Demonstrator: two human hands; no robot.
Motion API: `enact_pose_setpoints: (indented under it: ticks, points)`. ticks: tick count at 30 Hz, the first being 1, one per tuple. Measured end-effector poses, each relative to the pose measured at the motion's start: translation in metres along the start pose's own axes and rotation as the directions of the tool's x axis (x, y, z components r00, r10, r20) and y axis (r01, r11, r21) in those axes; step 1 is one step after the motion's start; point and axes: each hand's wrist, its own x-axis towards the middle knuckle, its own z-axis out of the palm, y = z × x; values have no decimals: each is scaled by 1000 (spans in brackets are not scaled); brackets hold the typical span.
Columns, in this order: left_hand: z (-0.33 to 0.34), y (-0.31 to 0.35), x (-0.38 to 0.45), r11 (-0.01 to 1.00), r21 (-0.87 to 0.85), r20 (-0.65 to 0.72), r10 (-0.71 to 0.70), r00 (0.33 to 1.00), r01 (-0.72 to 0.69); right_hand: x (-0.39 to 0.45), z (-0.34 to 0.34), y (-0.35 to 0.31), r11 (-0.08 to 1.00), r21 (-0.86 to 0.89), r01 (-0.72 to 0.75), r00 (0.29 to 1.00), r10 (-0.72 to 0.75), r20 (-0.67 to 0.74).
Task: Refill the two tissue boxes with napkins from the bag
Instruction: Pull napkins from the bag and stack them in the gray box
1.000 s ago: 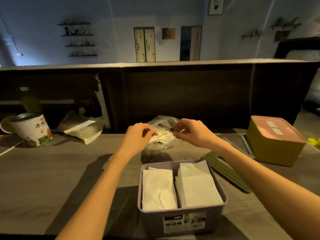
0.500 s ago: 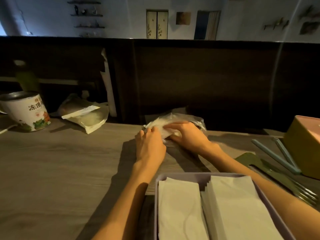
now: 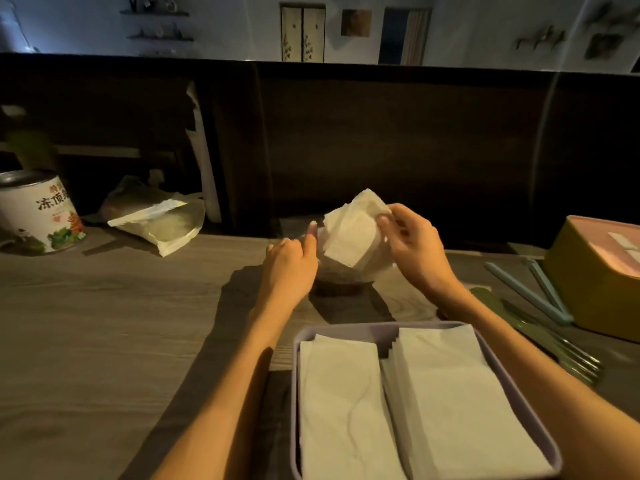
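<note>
Bare tabletop point(image 3: 114, 327) wide open on left, near to mid depth. Far left blocked: printed tin point(image 3: 38, 213), crumpled plastic packet point(image 3: 159, 220) beside it. Dark back panel point(image 3: 398, 150) closes off far side. Near centre-right: grey box point(image 3: 519, 386), filled with two napkin stacks point(image 3: 408, 403). Right edge crowded: yellow box with pink lid point(image 3: 602, 271), blue sticks point(image 3: 530, 292) and green cutlery point(image 3: 540, 337) lying before it. Narrow strip free between grey box and clear bag point(image 3: 346, 271).

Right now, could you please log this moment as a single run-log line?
right hand: pinches napkins above bag | left hand: at bag, grip unclear | grey box: two stacks | yellow box: lidded
</note>
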Motion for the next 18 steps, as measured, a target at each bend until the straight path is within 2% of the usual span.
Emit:
enact_pose_setpoints:
  ticks: [3, 5, 8, 11, 14, 16, 18]
  points:
    - [1, 12, -3, 994, -94, 92, -37, 995, 46, -9, -13, -5, 957, 223, -186, 982, 184, 30]
    - [0, 14, -4, 957, -258, 147, -97, 984, 132, -16, -19, -7, 897, 340, -283, 959, 260, 114]
    - [0, 18, -7, 752, -566, 356, -146, 923, 337, -20, -27, -11, 841, 384, -380, 916, 286, 281]
    - [6, 23, -6, 649, -580, 529, -160, 833, 493, -20, -34, -16, 805, 432, -407, 891, 246, 382]
    - [12, 25, -6, 518, -629, 597, -154, 787, 579, -19, -39, -21, 759, 496, -422, 887, 232, 400]
    - [12, 28, -11, 433, -662, 637, -105, 763, 612, -19, -40, -22, 777, 474, -415, 887, 229, 401]
    - [15, 30, -16, 445, -648, 650, -101, 753, 619, -19, -41, -20, 779, 459, -427, 877, 233, 420]
